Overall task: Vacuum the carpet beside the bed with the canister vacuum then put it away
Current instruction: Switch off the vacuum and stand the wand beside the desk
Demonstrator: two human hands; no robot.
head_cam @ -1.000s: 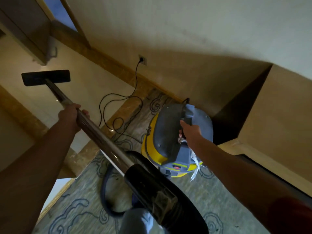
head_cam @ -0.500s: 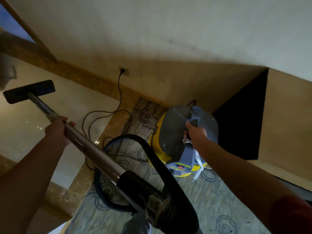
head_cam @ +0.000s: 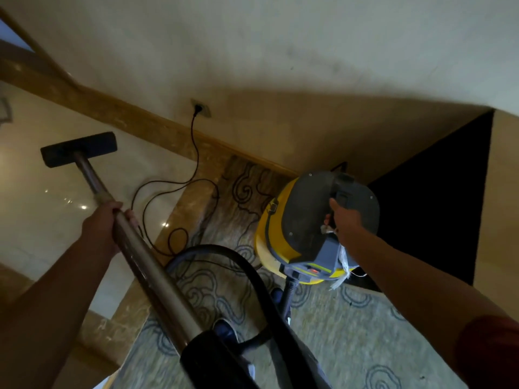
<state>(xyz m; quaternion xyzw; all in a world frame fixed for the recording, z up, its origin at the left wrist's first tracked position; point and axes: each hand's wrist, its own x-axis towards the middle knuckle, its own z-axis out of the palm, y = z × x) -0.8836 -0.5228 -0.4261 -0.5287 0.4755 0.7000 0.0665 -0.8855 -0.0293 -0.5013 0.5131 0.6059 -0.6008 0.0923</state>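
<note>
The yellow canister vacuum with a grey lid stands on the patterned carpet near the wall. My right hand is closed around the handle on its lid. My left hand grips the metal wand, which runs up and left to the black floor head over the shiny tiled floor. A black hose loops from the wand's lower end toward the canister's front.
The black power cord runs from a wall socket and lies in loops on the tile and marble border. A dark gap beside a beige panel opens to the right. My shoe is on the carpet.
The view has shifted as I move. The canister has drifted slightly right toward the dark gap. The floor head has swung right over the tile. Both hands keep their grips.
</note>
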